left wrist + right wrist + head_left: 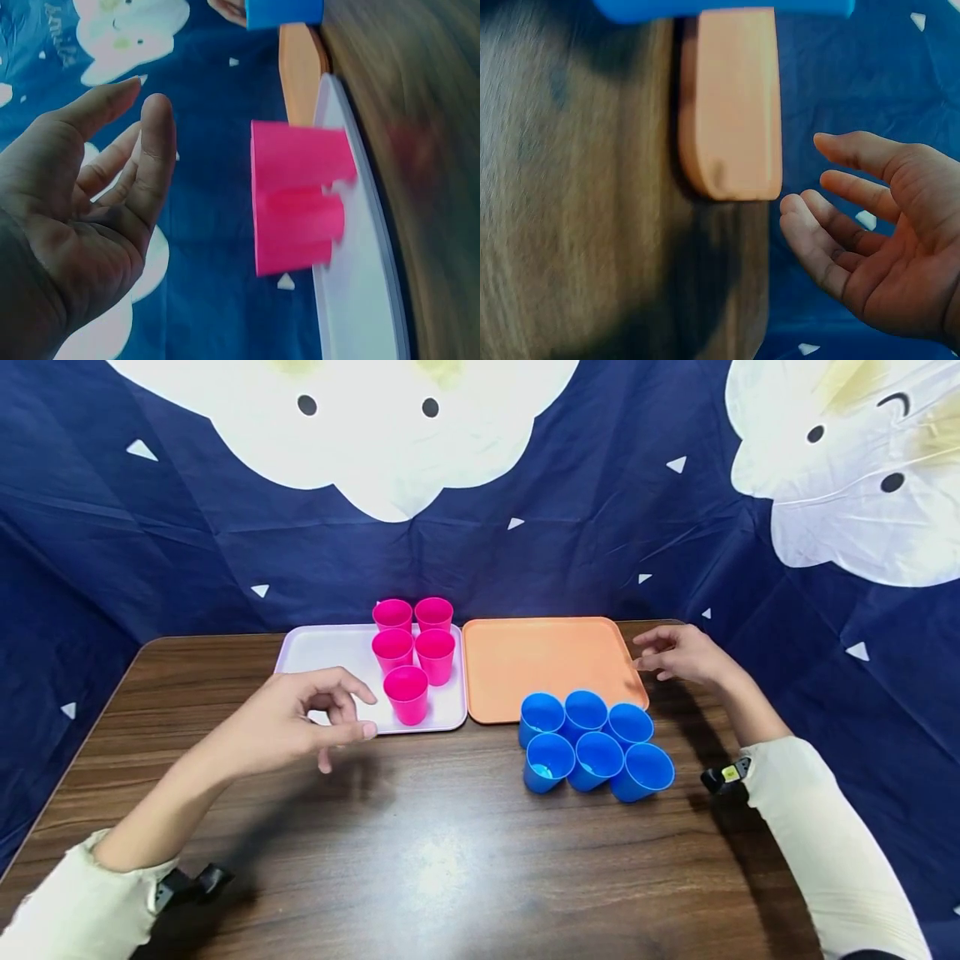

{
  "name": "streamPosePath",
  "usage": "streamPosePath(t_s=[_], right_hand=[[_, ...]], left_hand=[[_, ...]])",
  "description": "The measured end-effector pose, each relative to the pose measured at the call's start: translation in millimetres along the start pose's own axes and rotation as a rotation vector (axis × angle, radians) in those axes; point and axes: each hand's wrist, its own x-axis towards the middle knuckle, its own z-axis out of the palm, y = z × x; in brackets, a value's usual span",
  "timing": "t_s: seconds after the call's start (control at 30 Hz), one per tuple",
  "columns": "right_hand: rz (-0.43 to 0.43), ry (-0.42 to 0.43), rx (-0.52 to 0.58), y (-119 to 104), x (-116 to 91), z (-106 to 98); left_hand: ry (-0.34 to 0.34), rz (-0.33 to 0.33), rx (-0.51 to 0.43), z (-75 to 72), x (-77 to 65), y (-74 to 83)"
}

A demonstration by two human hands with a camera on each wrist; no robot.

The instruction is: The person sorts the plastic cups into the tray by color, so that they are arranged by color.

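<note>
Several pink cups (pixel 407 695) stand upright on the right part of a white tray (pixel 330 647). My left hand (pixel 296 718) hovers over the tray's near-left part, left of the nearest pink cup, with fingers loosely bent and holding nothing. In the left wrist view the pink cups (pixel 292 195) are apart from the hand (pixel 97 195). My right hand (pixel 686 653) is by the right edge of an orange tray (pixel 547 652), relaxed and holding nothing. Several blue cups (pixel 598 760) stand upright in two rows in front of the orange tray, nearer me.
All of this sits on a brown wood-grain table (pixel 420 877). A dark blue cloth (pixel 465 560) with white cloud shapes hangs behind it and along the sides. The two trays lie side by side near the far edge.
</note>
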Motion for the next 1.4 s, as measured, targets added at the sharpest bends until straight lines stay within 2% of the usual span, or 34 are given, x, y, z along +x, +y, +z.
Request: streamPosePath(t_s=[0.23,0.63,0.9,1.07,1.2,1.4], right_hand=[[0.024,-0.047,-0.030,22.3,9.7,2.6],[0.007,-0.120,0.071,39.2,28.9,10.3],[0.024,-0.186,0.170,40.8,36.9,10.5],[0.022,-0.199,0.154,44.0,42.0,11.0],[0.015,-0.205,0.127,48.8,46.4,11.5],[0.025,-0.221,0.131,48.9,49.0,12.1]], left_hand=[[-0.107,0.001,-0.080,24.9,11.6,5.1],[-0.208,-0.010,-0.135,67.9,30.5,1.8],[-0.270,-0.004,-0.162,86.3,40.4,5.0],[-0.300,-0.009,-0.176,95.9,44.6,10.6],[-0.315,-0.001,-0.162,104.9,48.8,13.4],[-0.289,0.029,-0.063,119.9,54.6,16.4]])
